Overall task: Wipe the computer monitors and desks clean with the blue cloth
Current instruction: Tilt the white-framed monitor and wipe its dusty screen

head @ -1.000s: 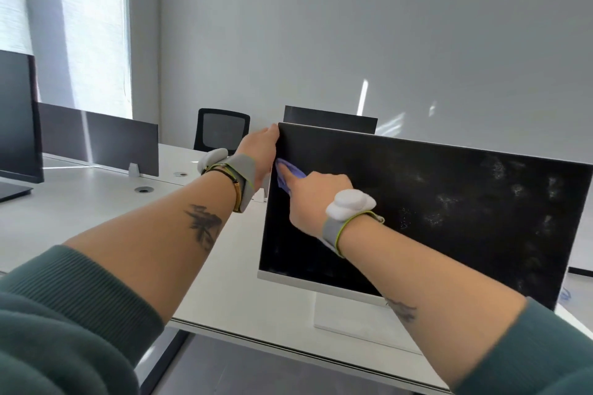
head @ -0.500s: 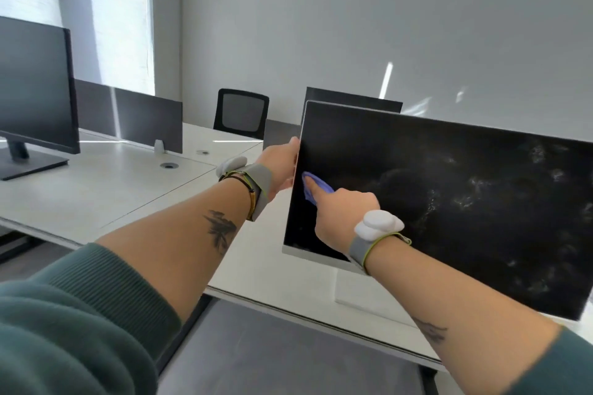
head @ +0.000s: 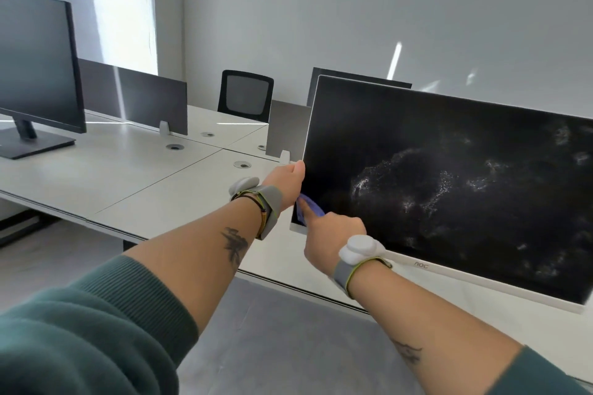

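A white-framed monitor (head: 449, 183) with a dark, smudged screen stands on the pale desk (head: 179, 189). My left hand (head: 287, 181) grips the monitor's left edge, thumb on the front. My right hand (head: 330, 234) presses a small blue cloth (head: 306, 207) against the screen's lower left corner; most of the cloth is hidden under the fingers. Whitish smears cover the middle and right of the screen.
A second black monitor (head: 35, 67) on a black stand sits at the far left. Grey divider panels (head: 141, 96) run along the back of the desks. A black mesh chair (head: 245, 94) stands behind. Cable grommets (head: 175, 147) dot the desk. Grey floor lies below the desk edge.
My right hand with the cloth has slid down the left side of the screen from near the top corner to the bottom corner. My left hand shifted lower along the edge.
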`<state>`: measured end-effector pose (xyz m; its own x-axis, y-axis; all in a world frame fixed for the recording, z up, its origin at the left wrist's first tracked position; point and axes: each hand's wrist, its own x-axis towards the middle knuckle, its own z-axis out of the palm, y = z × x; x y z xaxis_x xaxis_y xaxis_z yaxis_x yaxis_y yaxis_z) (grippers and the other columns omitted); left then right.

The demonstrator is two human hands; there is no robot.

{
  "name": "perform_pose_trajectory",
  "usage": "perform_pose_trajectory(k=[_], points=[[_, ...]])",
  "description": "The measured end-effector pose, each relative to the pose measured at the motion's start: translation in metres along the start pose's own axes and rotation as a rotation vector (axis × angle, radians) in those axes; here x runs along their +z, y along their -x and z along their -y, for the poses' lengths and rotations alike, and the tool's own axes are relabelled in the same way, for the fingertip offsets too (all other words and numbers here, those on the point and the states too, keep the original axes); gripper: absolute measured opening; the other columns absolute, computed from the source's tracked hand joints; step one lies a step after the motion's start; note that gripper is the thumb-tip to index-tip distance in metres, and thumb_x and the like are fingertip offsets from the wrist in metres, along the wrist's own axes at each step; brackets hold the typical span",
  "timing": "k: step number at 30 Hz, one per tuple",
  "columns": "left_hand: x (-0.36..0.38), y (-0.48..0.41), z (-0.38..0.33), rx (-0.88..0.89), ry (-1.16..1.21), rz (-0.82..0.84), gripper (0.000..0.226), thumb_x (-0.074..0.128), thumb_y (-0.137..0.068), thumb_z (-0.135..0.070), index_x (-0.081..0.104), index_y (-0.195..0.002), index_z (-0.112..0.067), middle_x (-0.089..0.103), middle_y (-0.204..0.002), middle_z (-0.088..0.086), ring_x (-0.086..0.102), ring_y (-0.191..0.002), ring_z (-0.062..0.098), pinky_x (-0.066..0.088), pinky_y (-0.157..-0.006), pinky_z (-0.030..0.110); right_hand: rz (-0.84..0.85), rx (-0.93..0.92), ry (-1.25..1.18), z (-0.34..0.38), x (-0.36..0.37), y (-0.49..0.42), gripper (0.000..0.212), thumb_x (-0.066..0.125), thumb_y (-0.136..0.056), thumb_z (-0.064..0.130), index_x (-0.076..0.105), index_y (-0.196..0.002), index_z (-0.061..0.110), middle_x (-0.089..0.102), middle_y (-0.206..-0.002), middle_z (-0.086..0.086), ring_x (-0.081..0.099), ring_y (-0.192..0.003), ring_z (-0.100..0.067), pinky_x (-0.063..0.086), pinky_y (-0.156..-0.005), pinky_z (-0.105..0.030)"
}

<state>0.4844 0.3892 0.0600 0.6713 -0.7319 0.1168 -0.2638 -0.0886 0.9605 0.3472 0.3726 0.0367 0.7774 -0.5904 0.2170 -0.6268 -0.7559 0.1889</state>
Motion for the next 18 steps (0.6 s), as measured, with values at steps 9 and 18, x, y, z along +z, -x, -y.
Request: perform_pose_trajectory(k=[9, 18], points=[[0.011, -0.003, 0.009, -0.055, 0.043, -0.074, 0.045, 0.029, -0.085, -0.046, 0.057, -0.08, -0.01, 0.057, -0.08, 0.016, 0.056, -0.08, 0.033, 0.054, -0.086, 0.046, 0.099, -0.037, 0.083, -0.012, 0.012, 0.01, 0.076, 0.043, -0.09, 0.026, 0.009, -0.149, 0.057, 0.047, -0.078, 0.003, 0.054, -0.072, -0.026, 0.04, -0.066, -0.031], [0.024, -0.003, 0.003, -0.028, 0.0, -0.163, 0.039, 0.028, -0.105, -0.03, 0.046, -0.073, -0.017, 0.045, -0.073, 0.004, 0.044, -0.08, 0.027, 0.037, -0.078, 0.035, -0.084, 0.106, 0.088, -0.064, -0.021, 0.014, 0.083, 0.038, -0.092, 0.02, -0.01, -0.151, 0.053, 0.047, -0.068, 0.002, 0.044, -0.054, -0.019, 0.032, -0.055, -0.03]])
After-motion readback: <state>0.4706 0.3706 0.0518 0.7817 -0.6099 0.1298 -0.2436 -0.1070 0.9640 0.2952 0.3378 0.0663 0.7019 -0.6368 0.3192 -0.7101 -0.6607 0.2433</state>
